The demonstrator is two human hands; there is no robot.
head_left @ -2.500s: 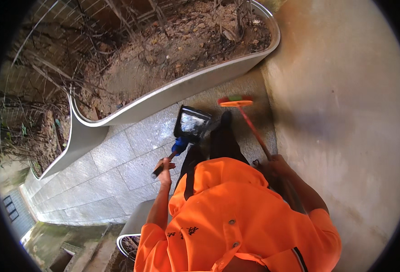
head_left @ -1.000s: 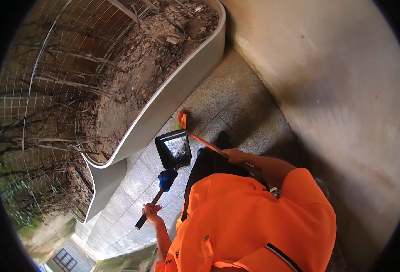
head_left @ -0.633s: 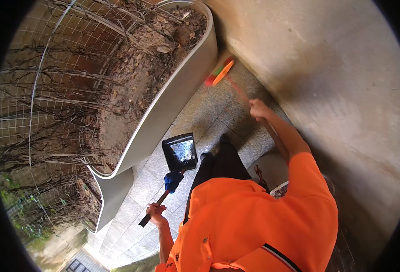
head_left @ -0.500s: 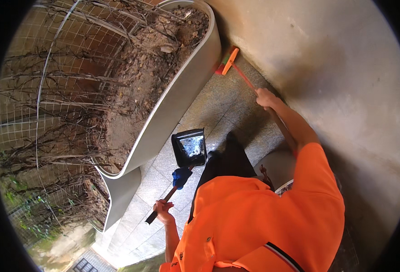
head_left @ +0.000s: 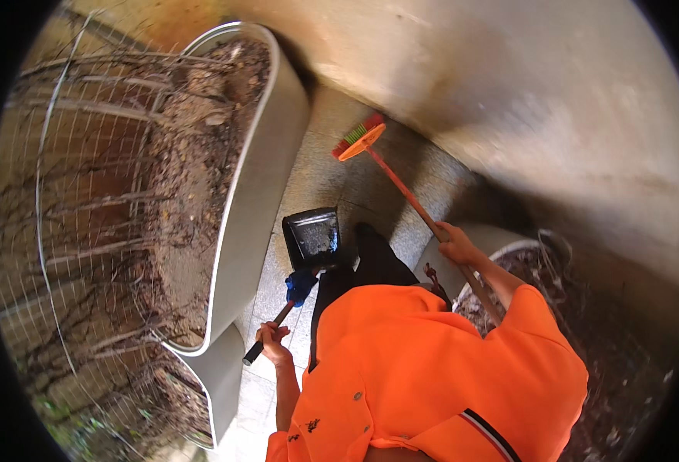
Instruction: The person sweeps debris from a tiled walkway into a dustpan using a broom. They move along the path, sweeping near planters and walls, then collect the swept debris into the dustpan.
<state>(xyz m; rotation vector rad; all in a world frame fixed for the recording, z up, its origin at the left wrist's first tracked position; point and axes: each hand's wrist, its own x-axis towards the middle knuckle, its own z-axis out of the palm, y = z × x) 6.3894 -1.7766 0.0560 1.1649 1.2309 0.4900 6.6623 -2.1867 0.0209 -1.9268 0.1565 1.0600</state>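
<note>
While the left hand point(head_left: 274, 340) curls its fingers around the dark grip of a black long-handled dustpan point(head_left: 311, 236), the right hand point(head_left: 460, 245) has its fingers closed around the red shaft of a broom point(head_left: 402, 187). The dustpan's pan lies in front of the person's black trousers point(head_left: 375, 260), between them and the curved pale planter point(head_left: 266, 173) on the left. A dark blue wrapping point(head_left: 301, 286) surrounds its handle just below the pan, and a bright sheen marks the pan's inside.

The broom slants away to the upper left, its orange head with red and green bristles point(head_left: 358, 134) over the grey stone paving point(head_left: 320, 173), near the foot of the beige wall point(head_left: 524, 100); whether the bristles touch the paving, I cannot tell. Brown soil point(head_left: 201, 177) fills the left planter, with bare stems and wire mesh point(head_left: 39, 254) beside it. A second planter point(head_left: 432, 260) stands below the right forearm. The person wears an orange shirt point(head_left: 432, 369).
</note>
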